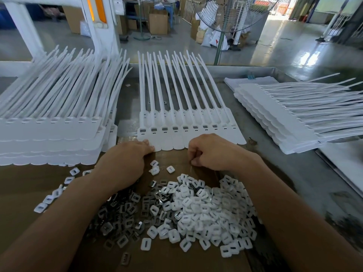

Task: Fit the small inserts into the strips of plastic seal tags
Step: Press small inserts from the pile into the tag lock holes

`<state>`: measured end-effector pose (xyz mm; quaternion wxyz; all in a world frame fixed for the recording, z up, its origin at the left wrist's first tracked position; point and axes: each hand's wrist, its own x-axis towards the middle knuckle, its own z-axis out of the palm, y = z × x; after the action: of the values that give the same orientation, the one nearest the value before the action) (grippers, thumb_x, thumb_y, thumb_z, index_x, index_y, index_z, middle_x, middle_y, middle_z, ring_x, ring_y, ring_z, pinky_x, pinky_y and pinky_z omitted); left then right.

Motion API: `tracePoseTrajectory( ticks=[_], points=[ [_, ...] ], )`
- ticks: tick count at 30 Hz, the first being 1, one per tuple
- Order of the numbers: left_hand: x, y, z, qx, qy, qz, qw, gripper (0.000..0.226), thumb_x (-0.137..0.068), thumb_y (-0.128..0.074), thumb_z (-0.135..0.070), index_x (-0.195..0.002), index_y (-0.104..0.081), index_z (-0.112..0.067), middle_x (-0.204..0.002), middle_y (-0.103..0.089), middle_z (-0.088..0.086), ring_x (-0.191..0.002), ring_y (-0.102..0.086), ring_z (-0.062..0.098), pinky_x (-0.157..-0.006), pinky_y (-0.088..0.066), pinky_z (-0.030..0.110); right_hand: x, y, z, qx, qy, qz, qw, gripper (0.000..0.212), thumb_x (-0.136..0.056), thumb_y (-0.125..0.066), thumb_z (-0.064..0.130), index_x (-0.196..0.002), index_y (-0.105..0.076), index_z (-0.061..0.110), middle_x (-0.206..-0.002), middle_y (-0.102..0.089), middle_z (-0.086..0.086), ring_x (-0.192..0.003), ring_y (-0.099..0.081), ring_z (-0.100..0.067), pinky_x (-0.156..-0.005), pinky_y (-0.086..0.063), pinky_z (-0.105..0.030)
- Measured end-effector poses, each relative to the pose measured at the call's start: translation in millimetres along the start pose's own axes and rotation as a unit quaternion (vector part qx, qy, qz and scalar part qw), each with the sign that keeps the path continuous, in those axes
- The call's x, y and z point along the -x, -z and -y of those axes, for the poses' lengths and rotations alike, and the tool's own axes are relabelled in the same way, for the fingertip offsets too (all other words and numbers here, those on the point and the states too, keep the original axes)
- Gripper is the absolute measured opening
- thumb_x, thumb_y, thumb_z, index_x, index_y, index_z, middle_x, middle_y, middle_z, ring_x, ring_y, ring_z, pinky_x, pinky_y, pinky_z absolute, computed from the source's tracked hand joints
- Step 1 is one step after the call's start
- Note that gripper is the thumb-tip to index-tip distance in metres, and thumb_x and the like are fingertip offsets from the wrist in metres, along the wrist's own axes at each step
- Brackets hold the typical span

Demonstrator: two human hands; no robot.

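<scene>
Seal-tag strip [188, 122] lay flat just beyond the insert pile [196, 209], its near edge of rounded tabs closest to the pile. Long axis of each tag ran away from the pile: tab ends toward it, thin tails pointing off and fanning slightly rightward at their far tips. The tags sat side by side in a left-to-right row, with a line of small rectangular sockets across the heads, most showing dark centres.

Left hand [125, 163]: forearm passed over the left part of the pile, back of hand up, fingers curled. Thumb and fingertips met on the strip's tab at the far-left side of the pile and pinched its edge.

Right hand [212, 152]: forearm passed along the right side of the pile, hand beyond the pile's far edge, over the strip's near tabs. Fingers folded under into a loose fist, thumb against forefinger; could not tell whether anything was inside.

Pile itself: white plastic inserts mostly on the right, metal ones mostly on the left, spread on a cardboard sheet [29, 185].

Left of the pile and beyond: tall stack of strips [49, 130]. Right of the pile and beyond: second stack [284, 118], its tails pointing right
</scene>
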<state>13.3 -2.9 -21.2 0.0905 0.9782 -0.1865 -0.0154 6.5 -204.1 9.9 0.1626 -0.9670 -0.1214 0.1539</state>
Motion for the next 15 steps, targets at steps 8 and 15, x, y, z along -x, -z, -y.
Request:
tracePoseTrajectory(
  ticks=[8,15],
  points=[
    [-2,0,-1,-0.001,-0.002,-0.001,1.000,0.048,-0.094,-0.034,-0.011,-0.137,-0.037,-0.032,-0.147,-0.028,-0.013,-0.134,-0.028,0.010,-0.106,-0.026,0.028,1,11,-22,-0.167,0.005,-0.060,0.984,0.021,-0.085,-0.063,0.010,-0.074,-0.063,0.028,-0.072,-0.061,0.010,-0.067,-0.056,-0.004,-0.066,-0.047,-0.019],
    [-3,2,-3,-0.001,-0.002,-0.003,1.000,0.048,-0.094,-0.032,-0.010,-0.137,-0.036,-0.031,-0.147,-0.028,-0.012,-0.134,-0.027,0.010,-0.107,-0.025,0.028,-16,15,-75,-0.259,-0.080,-0.291,0.918,0.021,-0.089,-0.053,0.001,-0.082,-0.064,0.018,-0.079,-0.063,0.005,-0.066,-0.053,-0.003,-0.058,-0.045,-0.014]
  ],
)
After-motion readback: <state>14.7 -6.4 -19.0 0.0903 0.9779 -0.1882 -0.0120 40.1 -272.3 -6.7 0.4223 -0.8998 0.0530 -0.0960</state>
